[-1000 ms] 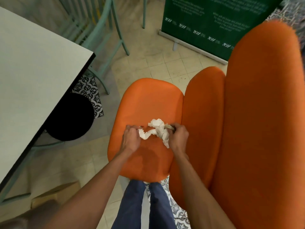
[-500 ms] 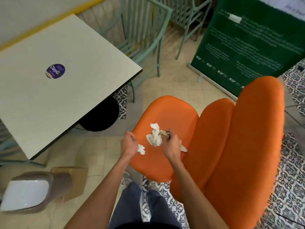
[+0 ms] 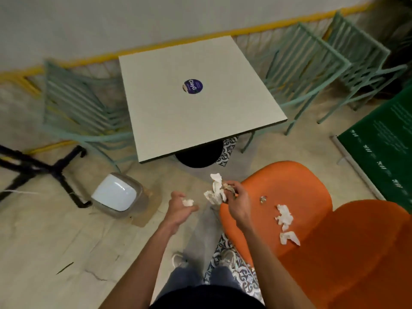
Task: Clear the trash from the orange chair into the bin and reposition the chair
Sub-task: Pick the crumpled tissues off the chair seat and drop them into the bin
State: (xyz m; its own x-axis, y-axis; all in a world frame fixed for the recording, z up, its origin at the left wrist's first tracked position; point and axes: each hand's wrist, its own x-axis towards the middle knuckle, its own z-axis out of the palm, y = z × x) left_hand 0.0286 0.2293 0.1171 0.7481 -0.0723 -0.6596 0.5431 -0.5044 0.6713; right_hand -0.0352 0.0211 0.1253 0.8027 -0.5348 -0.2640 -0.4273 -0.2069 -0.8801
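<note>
Tile floor (image 3: 55, 237), table (image 3: 178, 108) nr wall (image 3: 89, 23)

The orange chair (image 3: 289, 192) is cut off by the right and lower edges. The green banner (image 3: 383, 157) runs off the right edge, its print too small to read. The table's black base (image 3: 196, 156) lies mostly hidden under the surface (image 3: 191, 121). A small shiny object (image 3: 263, 199) on the seat cannot be identified. The left hand (image 3: 181, 207) conceals most of a small tissue scrap (image 3: 188, 202). Left-side chairs (image 3: 78, 108) are blurred.
</note>
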